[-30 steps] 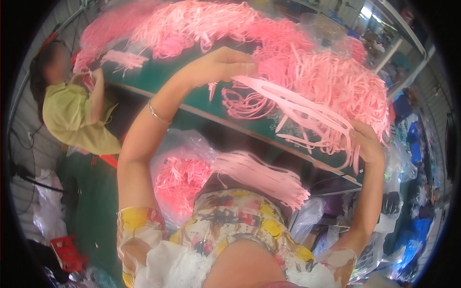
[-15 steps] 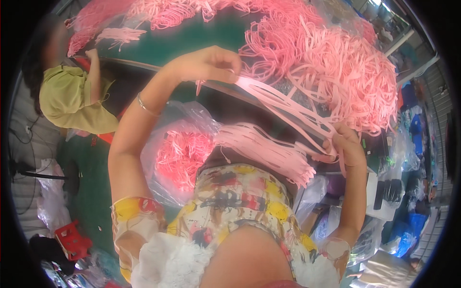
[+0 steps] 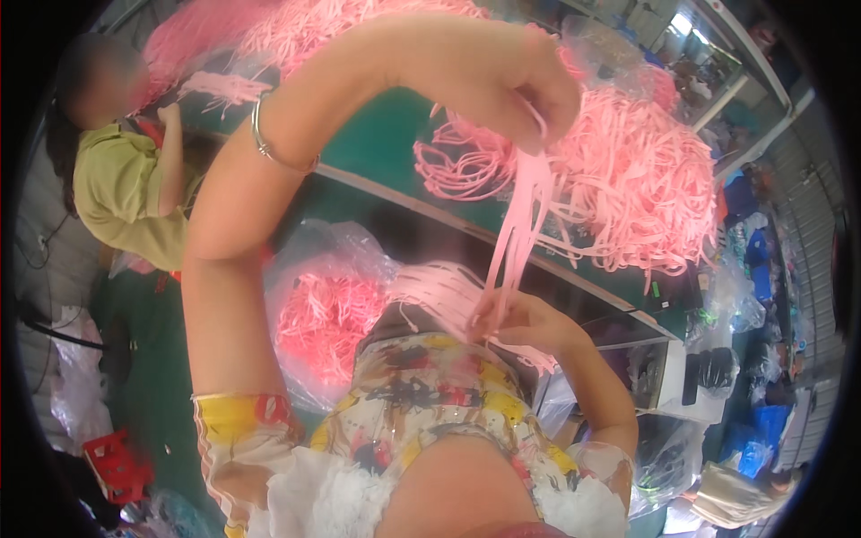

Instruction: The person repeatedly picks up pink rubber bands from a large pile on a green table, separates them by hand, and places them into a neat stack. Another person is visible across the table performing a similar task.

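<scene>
My left hand [image 3: 529,90] is raised over the table's edge, its fingers closed on a bundle of flat pink straps [image 3: 522,211]. The straps hang from it down to my right hand [image 3: 525,323], which pinches their lower end close to my body. Several more pink straps [image 3: 430,289] lie side by side across my lap, just under and left of the right hand. A large tangled heap of pink straps [image 3: 637,179] rests on the green table [image 3: 381,134], beyond the hands.
A clear plastic bag [image 3: 336,238] with brighter pink straps [image 3: 327,323] sits left of my lap. At the far left, a person in a green shirt [image 3: 126,184] is by the table. A red plastic stool [image 3: 118,466] stands on the floor at lower left. White boxes [image 3: 668,377] are at right.
My left hand has moved up and to the right, while my right hand has come down and left toward my lap. The held straps now run steeply instead of slanting across.
</scene>
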Tool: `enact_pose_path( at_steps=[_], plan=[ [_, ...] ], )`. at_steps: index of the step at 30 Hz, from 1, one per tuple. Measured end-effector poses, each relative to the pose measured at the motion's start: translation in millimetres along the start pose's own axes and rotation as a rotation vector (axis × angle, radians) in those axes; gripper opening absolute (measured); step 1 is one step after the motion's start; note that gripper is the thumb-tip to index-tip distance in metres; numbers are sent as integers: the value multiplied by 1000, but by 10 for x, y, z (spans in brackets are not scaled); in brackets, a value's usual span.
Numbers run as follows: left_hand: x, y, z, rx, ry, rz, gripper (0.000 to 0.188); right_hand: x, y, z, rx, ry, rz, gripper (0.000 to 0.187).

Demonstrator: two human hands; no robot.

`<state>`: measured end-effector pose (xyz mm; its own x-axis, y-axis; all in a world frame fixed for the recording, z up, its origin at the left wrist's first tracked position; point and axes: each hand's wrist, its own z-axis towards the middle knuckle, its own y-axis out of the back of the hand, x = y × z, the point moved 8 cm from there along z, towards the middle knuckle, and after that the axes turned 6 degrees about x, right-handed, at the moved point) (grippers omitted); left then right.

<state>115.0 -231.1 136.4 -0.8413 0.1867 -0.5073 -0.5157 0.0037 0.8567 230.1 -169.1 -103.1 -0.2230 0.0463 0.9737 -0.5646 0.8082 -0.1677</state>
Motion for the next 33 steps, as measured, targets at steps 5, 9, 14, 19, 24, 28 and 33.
enact_pose_path(
  at_steps=[5, 9, 14, 19, 24, 28, 33],
  plan=[
    [-734, 180, 163, 37, -344, 130, 7, 1435, -71, -165, -479, 352, -1057, 43],
    [-643, 125, 274, 96, -267, 186, 9, 1996, 39, -193, -679, 554, -760, 32],
    [-360, 373, 138, -311, -51, 222, 13, 2139, 270, 193, -564, 420, -538, 23],
    [571, -119, -724, -1153, 37, -421, 24, 2096, 478, 456, -573, 480, -180, 27],
    [1090, -1561, -406, -621, -11, -1116, 51, 2028, 524, 642, -467, 525, -30, 28],
    [1100, -1916, -489, -432, 22, -1189, 35, 1926, 746, 476, -537, 573, 6, 29],
    [1364, -2053, -877, -454, 162, -1245, 33, 1549, 946, 41, -623, 603, 241, 33]
  ],
)
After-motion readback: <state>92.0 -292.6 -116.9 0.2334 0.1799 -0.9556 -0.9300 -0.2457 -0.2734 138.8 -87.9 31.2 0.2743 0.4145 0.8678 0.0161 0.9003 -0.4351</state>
